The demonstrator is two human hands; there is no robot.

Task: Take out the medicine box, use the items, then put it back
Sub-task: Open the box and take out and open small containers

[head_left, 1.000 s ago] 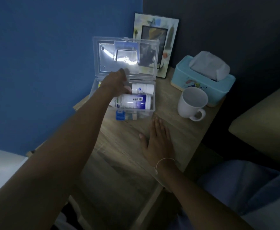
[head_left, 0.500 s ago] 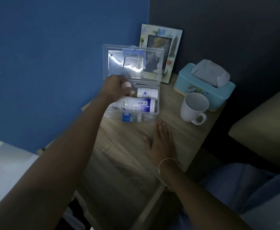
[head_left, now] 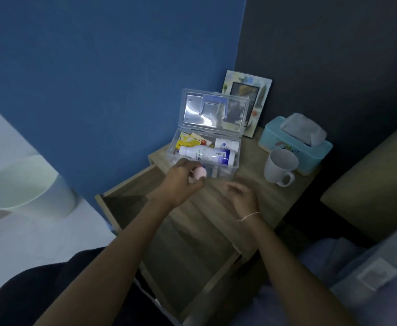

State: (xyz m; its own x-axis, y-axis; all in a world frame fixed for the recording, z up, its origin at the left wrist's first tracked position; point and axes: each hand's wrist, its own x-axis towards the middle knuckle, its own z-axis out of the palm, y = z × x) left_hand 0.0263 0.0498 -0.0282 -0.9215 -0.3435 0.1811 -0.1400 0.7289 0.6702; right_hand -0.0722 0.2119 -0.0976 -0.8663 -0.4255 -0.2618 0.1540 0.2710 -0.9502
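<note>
The left hand curls its fingers around a small pink item, gripping it just in front of the medicine box. What the pink item is cannot be told. The clear box sits on the wooden nightstand, just beyond those fingertips, with its lid standing upright. A white bottle with a blue label lies on its side inside, with a smaller white bottle and yellow packets behind it. The right hand hovers blurred above the tabletop, fingers loosely spread and holding nothing. Beyond its fingertips to the right stand a white mug and a teal tissue box.
</note>
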